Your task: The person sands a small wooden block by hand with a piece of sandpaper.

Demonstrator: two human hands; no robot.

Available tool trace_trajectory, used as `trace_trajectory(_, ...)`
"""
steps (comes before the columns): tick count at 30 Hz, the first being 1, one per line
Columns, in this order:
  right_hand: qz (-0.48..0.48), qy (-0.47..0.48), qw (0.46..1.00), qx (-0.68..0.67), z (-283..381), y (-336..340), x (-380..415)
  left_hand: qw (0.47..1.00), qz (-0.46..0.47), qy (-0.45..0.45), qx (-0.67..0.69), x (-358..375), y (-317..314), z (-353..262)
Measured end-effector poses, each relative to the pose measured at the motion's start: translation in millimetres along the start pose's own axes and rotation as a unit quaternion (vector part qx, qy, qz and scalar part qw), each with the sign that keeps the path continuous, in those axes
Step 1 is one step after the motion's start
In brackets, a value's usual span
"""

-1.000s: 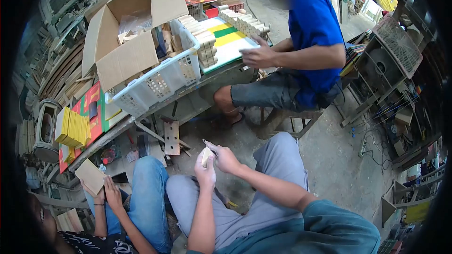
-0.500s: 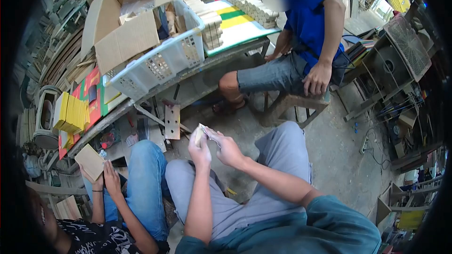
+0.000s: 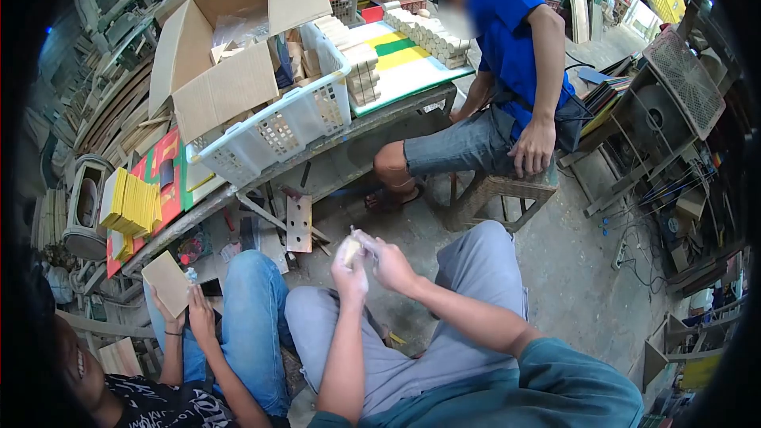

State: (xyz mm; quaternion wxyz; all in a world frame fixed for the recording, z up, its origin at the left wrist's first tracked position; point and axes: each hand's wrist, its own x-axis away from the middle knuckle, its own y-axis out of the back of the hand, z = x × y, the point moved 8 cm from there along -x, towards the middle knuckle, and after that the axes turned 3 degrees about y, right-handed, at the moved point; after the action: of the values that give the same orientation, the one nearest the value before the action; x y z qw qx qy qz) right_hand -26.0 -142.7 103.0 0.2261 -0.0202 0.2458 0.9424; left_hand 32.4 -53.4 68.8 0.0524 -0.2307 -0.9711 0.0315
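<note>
We find the left hand [image 3: 349,276] clamped on a small pale piece [image 3: 351,250], held between the knees of the grey trousers [image 3: 483,293]. The right hand [image 3: 391,267] meets it, fingertips at the piece; we cannot tell whether they grip anything. At left, we note a co-worker's hands [image 3: 203,319] holding a flat board [image 3: 166,284].

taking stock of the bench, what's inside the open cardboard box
Inside the cardboard box: clear plastic and some pale, wood-like pieces. The front flap hides whatever lies lower down.
</note>
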Motion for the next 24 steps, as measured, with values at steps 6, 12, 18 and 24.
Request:
trace_trajectory(6,0.008,-0.036,0.999,0.002,-10,1,-7,0.996,0.004,-0.006,-0.093,10,-2,-8)
trace_trajectory(12,-0.09,0.115,0.989,0.004,19,8,9,0.999,-0.029,0.021,0.036,-3,10,8)
trace_trajectory(18,-0.086,0.124,0.988,0.032,23,5,16,1.0,-0.019,0.002,0.009,-8,10,1)
trace_trajectory(24,0.035,-0.092,0.995,0.014,-17,4,1,0.996,0.028,-0.017,-0.079,8,-11,-6)
